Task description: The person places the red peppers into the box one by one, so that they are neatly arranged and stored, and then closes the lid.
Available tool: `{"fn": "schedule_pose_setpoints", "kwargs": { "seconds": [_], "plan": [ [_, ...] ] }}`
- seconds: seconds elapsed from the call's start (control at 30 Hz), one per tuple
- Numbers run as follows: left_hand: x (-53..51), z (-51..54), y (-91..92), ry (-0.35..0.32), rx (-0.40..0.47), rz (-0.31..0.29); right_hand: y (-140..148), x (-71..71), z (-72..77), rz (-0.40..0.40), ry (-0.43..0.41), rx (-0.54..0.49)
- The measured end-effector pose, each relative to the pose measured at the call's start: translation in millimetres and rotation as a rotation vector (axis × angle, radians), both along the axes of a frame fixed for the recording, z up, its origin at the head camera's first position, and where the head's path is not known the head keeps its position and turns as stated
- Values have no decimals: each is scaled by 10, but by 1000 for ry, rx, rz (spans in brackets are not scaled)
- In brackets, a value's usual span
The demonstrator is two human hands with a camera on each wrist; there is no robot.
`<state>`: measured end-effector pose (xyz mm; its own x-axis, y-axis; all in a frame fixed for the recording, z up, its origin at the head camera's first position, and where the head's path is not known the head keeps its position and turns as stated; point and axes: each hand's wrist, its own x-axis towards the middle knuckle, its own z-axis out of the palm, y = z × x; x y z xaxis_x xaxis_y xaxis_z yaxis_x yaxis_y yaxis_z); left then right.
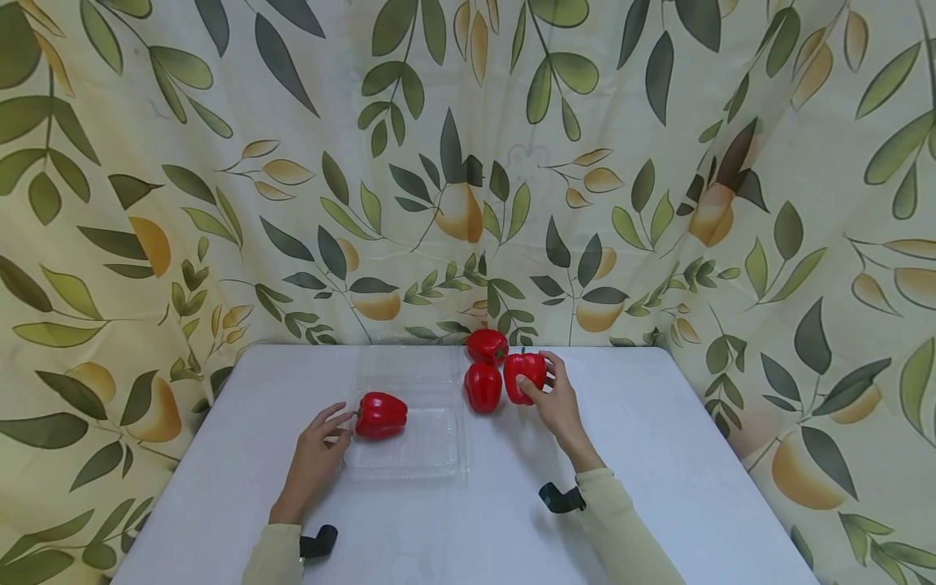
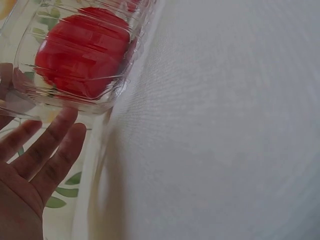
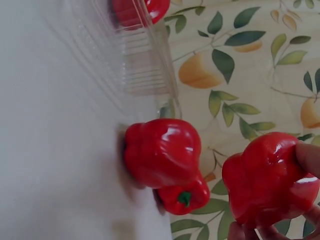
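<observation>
A clear plastic clamshell box [image 1: 431, 467] lies opened on the table, with one red bell pepper [image 1: 382, 415] in its left part. My left hand [image 1: 314, 455] is at the box's left edge, fingers spread and fairly straight, fingertips at the plastic wall; the left wrist view shows that pepper [image 2: 85, 52] through the side. In my right hand [image 1: 559, 410] another red bell pepper [image 1: 521, 375] is gripped between thumb and fingers, raised off the table in the right wrist view. Two more red bell peppers, one nearer [image 1: 483, 387] and one behind it [image 1: 487, 346], lie just right of the box.
A white-covered table [image 1: 643, 455] carries everything. Behind it hangs a leaf-and-fruit patterned curtain [image 1: 409, 268], close to the table's back edge. A black camera mount is strapped to each wrist.
</observation>
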<state>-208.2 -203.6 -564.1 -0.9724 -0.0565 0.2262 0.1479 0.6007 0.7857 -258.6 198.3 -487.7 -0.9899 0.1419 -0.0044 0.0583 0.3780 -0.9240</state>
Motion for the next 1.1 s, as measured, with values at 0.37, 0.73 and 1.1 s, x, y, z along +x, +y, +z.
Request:
{"fn": "schedule_pose_setpoints", "kwargs": {
  "seconds": [0.37,0.73,1.1],
  "plan": [
    [-4,-12,-4,17,11,-5,-39,93,81,32,64,-3],
    [-7,-19,-9,19,6,-6,-128,206,191,64,115,-21],
    [17,5,6,17,3,-1,-192,281,237,104,144,-29]
  ]
}}
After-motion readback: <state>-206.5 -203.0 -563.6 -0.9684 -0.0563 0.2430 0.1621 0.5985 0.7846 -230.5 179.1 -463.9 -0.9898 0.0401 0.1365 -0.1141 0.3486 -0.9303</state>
